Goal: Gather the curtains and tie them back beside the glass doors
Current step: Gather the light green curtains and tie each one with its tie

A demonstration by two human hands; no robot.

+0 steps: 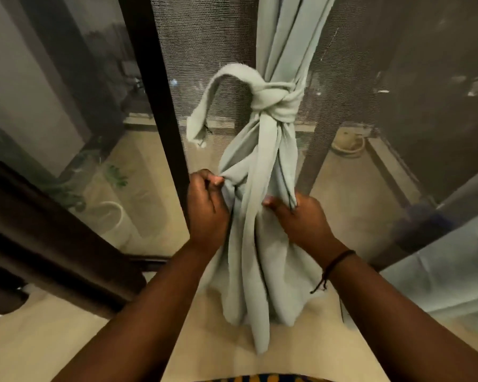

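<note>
A pale green curtain (260, 244) hangs gathered in front of the mesh screen of the glass doors (210, 51). A tie-back strip of the same cloth is knotted (271, 102) around it, with one loose end (202, 117) arching out to the left. Below the knot the fabric spreads into folds that reach the floor. My left hand (206, 208) pinches a fold on the curtain's left edge. My right hand (298, 219) grips a fold on its right edge, a dark cord on that wrist.
A dark door frame post (160, 106) stands just left of the curtain. Dark wooden rails (53, 244) run across the lower left. Through the glass I see a balcony with a plant (116, 177), a white hoop (113, 213) and a coiled hose (348, 142).
</note>
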